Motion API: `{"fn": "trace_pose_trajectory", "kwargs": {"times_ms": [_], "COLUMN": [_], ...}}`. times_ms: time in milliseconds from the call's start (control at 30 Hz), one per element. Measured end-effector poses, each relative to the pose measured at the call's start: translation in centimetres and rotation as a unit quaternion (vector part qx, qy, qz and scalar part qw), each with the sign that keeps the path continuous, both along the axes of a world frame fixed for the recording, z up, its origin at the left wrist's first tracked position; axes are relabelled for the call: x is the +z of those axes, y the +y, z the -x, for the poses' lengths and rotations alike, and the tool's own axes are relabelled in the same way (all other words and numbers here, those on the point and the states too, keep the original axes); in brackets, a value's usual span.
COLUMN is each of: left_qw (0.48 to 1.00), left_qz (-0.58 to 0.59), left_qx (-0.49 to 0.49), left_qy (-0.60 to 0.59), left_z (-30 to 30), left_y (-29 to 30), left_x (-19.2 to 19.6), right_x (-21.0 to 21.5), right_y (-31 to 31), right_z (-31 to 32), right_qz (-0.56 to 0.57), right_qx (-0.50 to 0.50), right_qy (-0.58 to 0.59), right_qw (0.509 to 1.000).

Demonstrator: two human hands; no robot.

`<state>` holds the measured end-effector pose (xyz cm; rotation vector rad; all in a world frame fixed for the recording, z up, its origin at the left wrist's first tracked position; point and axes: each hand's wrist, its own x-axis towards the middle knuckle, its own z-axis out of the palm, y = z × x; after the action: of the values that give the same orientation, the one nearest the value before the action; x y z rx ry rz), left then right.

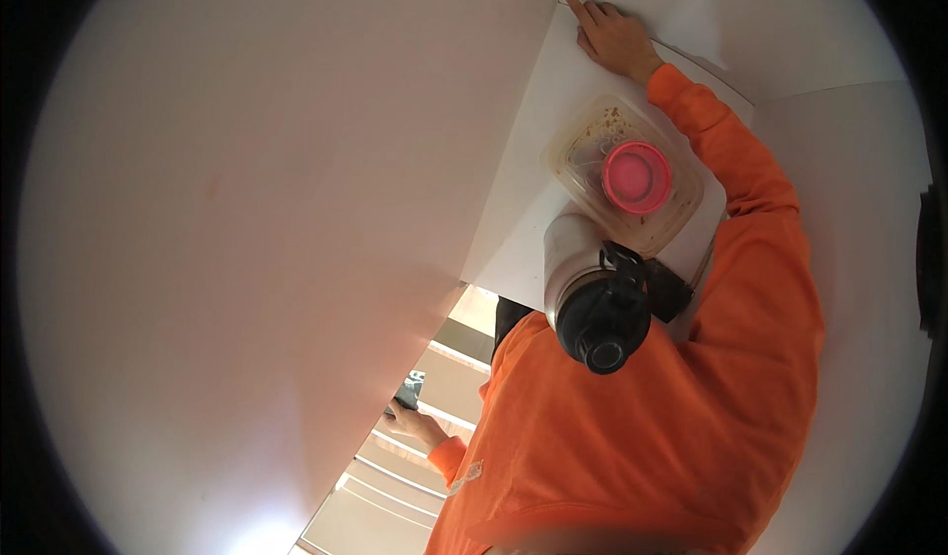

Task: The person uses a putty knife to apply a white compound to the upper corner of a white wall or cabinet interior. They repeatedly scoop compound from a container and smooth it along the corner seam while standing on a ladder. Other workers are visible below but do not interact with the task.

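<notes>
Nearest the camera, orange sweatshirt point(642, 436), filling the lower right and blurred at the collar. Just beyond, over the near part of the white counter point(513, 219), tall pale bottle point(570, 249) with black lid point(604, 318) and carry loop. Partly hidden behind that loop, near the counter's right edge, dark flat thing point(670, 288), kind unclear.

Farther in, about the middle of the counter, clear plastic box point(580, 155) with brown specks toward its far end. Within its outline, right of centre, round pink tub point(637, 178); cannot tell whether open or covered.

Past the box, at the counter's far edge and near its far left corner, right hand point(617, 43), back upward. Index finger stretched out to that corner, apart from the others; contact at the tip too small to tell.

Along the counter's left edge, large white panel point(267, 209). Outside the counter, off its near left corner and well apart from the right hand, left hand point(420, 425) with fingers at dark patterned thing point(408, 392), partly cut off by the panel. Cannot tell whether clamped on it or only touching.
</notes>
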<state>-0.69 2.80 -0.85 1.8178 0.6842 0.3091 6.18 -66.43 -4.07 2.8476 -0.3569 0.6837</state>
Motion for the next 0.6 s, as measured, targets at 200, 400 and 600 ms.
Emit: {"fn": "trace_pose_trajectory", "kwargs": {"times_ms": [200, 400, 600], "left_qw": [1.0, 1.0, 1.0], "left_qz": [-0.003, 0.007, 0.026], "left_qx": [-0.012, -0.015, 0.002], "left_qy": [-0.009, 0.006, -0.001], "left_z": [0.0, 0.0, -0.1], "left_y": [0.2, -0.1, -2.0], "left_x": [-0.2, 0.2, 1.2], "right_x": [0.0, -0.3, -1.2], "right_y": [0.1, 0.3, -0.3], "right_z": [-0.5, -0.6, 0.1], "right_qz": [-0.003, -0.012, -0.002], "right_qx": [-0.028, -0.056, 0.011], "right_qy": [0.018, 0.057, 0.029], "right_qw": [0.999, 0.997, 1.0]}}
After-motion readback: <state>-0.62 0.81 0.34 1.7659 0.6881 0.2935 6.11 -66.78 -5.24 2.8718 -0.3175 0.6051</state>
